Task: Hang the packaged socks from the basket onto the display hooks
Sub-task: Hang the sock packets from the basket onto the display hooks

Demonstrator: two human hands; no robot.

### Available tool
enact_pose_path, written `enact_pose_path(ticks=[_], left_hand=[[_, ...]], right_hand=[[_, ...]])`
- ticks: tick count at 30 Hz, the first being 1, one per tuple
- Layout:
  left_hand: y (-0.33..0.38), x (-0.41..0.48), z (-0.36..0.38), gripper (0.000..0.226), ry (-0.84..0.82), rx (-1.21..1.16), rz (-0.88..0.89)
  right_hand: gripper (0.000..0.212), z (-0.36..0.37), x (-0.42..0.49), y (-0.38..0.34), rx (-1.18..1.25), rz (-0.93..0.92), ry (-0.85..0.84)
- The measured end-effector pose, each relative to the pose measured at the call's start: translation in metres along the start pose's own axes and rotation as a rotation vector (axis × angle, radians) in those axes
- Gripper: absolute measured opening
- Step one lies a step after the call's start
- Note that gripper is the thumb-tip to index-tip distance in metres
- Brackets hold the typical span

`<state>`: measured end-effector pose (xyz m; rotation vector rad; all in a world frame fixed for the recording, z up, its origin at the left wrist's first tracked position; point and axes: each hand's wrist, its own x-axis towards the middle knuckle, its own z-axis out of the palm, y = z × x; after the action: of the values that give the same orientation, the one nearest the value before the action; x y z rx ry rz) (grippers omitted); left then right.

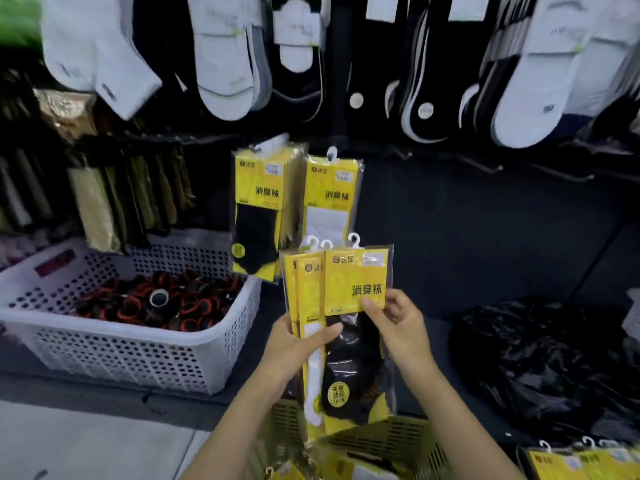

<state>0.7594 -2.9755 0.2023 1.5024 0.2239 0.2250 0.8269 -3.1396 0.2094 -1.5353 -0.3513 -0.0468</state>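
My left hand (298, 344) grips a small stack of yellow sock packs (306, 296) with white hanger hooks on top. My right hand (391, 317) pinches the front pack (356, 282), which holds black socks, by its yellow card. Behind them two rows of the same yellow packs hang on display hooks: a black-sock row (256, 202) and a white-sock row (330, 195). Below my arms is the yellow basket (398, 441) with more packs inside. Bare hooks (485, 166) stick out to the right of the hung rows.
A white perforated basket (131, 341) of black and orange rolled items sits at the left. White and black socks hang across the top. Brown packaged items hang at the left. A black plastic bag (547, 358) lies at the right, with more yellow packs (581, 462) at the bottom right.
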Motion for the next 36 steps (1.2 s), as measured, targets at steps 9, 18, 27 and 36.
enact_pose_path(ticks=[9, 18, 27, 36], left_hand=[[0.047, 0.017, -0.047, 0.031, 0.136, 0.042, 0.227], [0.098, 0.051, -0.098, 0.026, 0.358, 0.078, 0.313], [0.114, 0.062, -0.108, 0.041, 0.360, 0.074, 0.323], [0.107, 0.069, -0.089, 0.024, 0.277, -0.032, 0.305]], right_hand=[[0.008, -0.003, 0.036, -0.026, 0.022, -0.047, 0.102], [0.006, 0.026, 0.106, -0.066, -0.082, -0.142, 0.064], [0.015, 0.059, 0.156, -0.047, -0.052, -0.027, 0.113], [0.025, 0.056, 0.166, -0.025, 0.029, 0.248, 0.423]])
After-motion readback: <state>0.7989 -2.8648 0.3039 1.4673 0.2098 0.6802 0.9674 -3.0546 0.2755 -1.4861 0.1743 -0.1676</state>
